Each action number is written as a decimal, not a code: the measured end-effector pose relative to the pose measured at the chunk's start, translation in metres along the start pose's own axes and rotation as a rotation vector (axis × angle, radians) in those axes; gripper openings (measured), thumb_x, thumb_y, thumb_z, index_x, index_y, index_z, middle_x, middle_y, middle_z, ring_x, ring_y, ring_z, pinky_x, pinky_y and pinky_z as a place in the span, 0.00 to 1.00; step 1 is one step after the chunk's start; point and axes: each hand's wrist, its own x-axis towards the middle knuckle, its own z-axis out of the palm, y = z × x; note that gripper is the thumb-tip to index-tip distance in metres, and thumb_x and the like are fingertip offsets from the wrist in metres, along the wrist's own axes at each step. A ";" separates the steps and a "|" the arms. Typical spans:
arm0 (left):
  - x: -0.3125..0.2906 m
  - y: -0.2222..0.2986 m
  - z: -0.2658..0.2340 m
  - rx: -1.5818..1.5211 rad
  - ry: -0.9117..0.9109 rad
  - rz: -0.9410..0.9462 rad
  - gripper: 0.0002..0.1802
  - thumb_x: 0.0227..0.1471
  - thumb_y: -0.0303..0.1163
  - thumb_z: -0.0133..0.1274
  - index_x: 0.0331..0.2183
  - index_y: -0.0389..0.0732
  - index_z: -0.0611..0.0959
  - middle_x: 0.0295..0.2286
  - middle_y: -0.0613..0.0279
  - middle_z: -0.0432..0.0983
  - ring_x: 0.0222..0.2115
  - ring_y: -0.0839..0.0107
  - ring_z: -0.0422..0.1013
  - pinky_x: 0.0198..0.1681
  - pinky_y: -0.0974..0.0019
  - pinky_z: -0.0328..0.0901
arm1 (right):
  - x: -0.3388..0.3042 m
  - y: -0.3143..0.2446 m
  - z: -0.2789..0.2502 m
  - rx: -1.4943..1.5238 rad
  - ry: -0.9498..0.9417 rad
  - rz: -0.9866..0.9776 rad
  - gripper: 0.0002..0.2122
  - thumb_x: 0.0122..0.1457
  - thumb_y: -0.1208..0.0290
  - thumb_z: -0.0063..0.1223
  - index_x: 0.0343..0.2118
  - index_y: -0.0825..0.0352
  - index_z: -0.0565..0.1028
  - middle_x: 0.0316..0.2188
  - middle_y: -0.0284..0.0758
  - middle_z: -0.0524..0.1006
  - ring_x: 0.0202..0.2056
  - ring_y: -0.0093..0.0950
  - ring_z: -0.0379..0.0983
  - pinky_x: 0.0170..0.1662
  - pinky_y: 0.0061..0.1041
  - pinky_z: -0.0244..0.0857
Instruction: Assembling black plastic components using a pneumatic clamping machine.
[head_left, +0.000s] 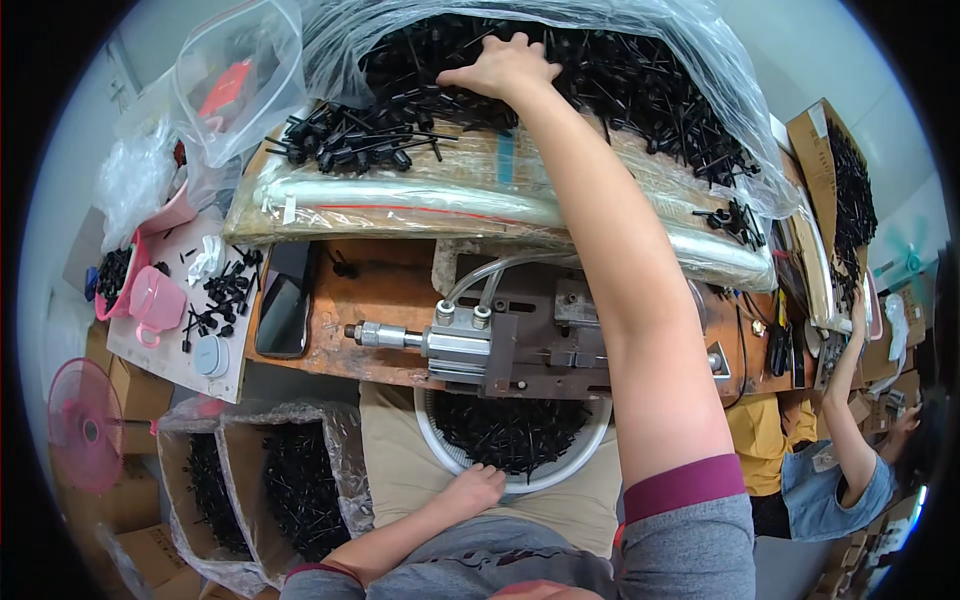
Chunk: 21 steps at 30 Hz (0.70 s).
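Note:
My right hand (508,68) reaches far across the bench, fingers spread over a heap of black plastic parts with thin stems (640,90). No part shows between its fingers. That heap lies in a large open carton lined with clear plastic (420,205). Down at my lap, my left hand (474,490) has its bent fingers over the near rim of a round white basin (543,484). More black stemmed parts (510,430) fill the basin. Between the carton and my lap stands a metal bench fixture with an air cylinder (465,340), partly covered by my right forearm.
A phone (283,315) lies on the wooden bench at left. Beside it, a side table bears a pink cup (156,303), a round white-lidded jar (211,355) and loose black parts. Lined boxes of parts (300,490) stand lower left, near a pink fan (88,428). A co-worker (835,475) works at right.

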 end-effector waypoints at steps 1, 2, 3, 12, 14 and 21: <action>0.001 0.000 -0.001 -0.014 -0.002 -0.007 0.05 0.42 0.30 0.52 0.23 0.40 0.80 0.26 0.62 0.71 0.32 0.65 0.70 0.35 0.65 0.64 | 0.000 0.002 0.000 0.024 -0.042 0.015 0.44 0.41 0.34 0.62 0.59 0.59 0.71 0.61 0.44 0.62 0.63 0.43 0.57 0.57 0.50 0.60; 0.001 -0.001 -0.002 -0.022 0.003 -0.021 0.05 0.42 0.30 0.52 0.23 0.40 0.80 0.26 0.63 0.71 0.32 0.65 0.70 0.35 0.65 0.65 | 0.001 0.007 -0.003 0.042 -0.075 0.039 0.41 0.42 0.35 0.62 0.58 0.58 0.73 0.61 0.43 0.62 0.63 0.42 0.57 0.57 0.46 0.63; -0.001 -0.001 -0.002 -0.030 0.005 -0.031 0.05 0.42 0.30 0.52 0.24 0.40 0.80 0.26 0.63 0.71 0.32 0.65 0.70 0.35 0.65 0.65 | -0.001 0.008 -0.004 0.043 -0.087 0.012 0.40 0.43 0.35 0.61 0.55 0.58 0.75 0.61 0.44 0.63 0.62 0.43 0.59 0.58 0.44 0.63; 0.011 -0.002 0.003 -0.066 0.021 -0.013 0.07 0.39 0.30 0.56 0.26 0.41 0.80 0.25 0.62 0.71 0.31 0.63 0.71 0.33 0.61 0.67 | -0.024 0.059 -0.007 0.097 -0.148 -0.166 0.27 0.49 0.46 0.59 0.48 0.57 0.80 0.58 0.42 0.67 0.59 0.40 0.65 0.59 0.38 0.65; 0.008 -0.001 -0.002 -0.062 0.030 -0.033 0.08 0.38 0.29 0.58 0.27 0.40 0.81 0.26 0.62 0.71 0.31 0.63 0.71 0.33 0.60 0.67 | -0.026 0.067 -0.008 0.149 -0.183 -0.245 0.26 0.50 0.47 0.58 0.49 0.57 0.80 0.55 0.41 0.69 0.58 0.37 0.65 0.58 0.36 0.66; 0.004 0.002 -0.003 -0.066 -0.007 -0.074 0.13 0.36 0.29 0.61 0.31 0.39 0.83 0.27 0.61 0.73 0.32 0.61 0.71 0.34 0.58 0.67 | -0.041 0.104 -0.013 0.275 -0.244 -0.261 0.25 0.51 0.51 0.56 0.51 0.57 0.79 0.50 0.36 0.78 0.54 0.35 0.73 0.57 0.33 0.67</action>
